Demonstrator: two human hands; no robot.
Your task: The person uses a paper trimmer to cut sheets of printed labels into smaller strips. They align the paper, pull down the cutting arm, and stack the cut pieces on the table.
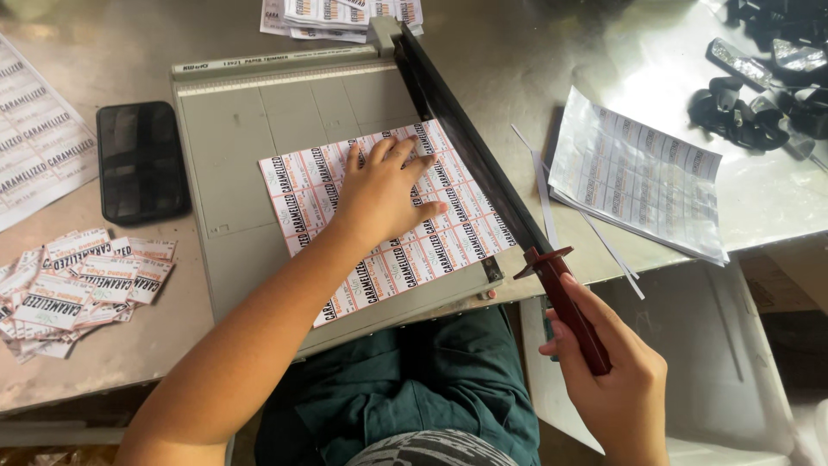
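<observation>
Now, left hand: your left hand (377, 194) lies flat on the label sheet (388, 220), fingers (405, 155) spread wide and gripping nothing, simply pressing the sheet down on the trimmer bed.
Right hand: your right hand (617, 371) is wrapped around the dark red handle (573, 315) of the cutter arm, fingers curled closed on it, at the near right corner of the trimmer.
Label sheet: it sits skewed on the grey paper trimmer (250, 147), its right edge running along the blade arm (470, 138), which looks down or nearly down against the cutting edge.
Step in hand: by the look of it, you are at the cutting stroke, one strip of labels lined up at the blade.
Next move: it seems to call for a steady press from the left palm so the sheet cannot creep, and for fingertips kept left of the blade line as the handle travels.
Left of the trimmer: a black phone (141, 160) lies face up on the table (517, 52); nearer you, a loose heap of cut labels (82, 285).
Right of the trimmer: thin offcut strips (543, 194) and a stack of glossy sheets (638, 177), well apart from the blade.
Far right: black clips (759, 103) in a pile.
</observation>
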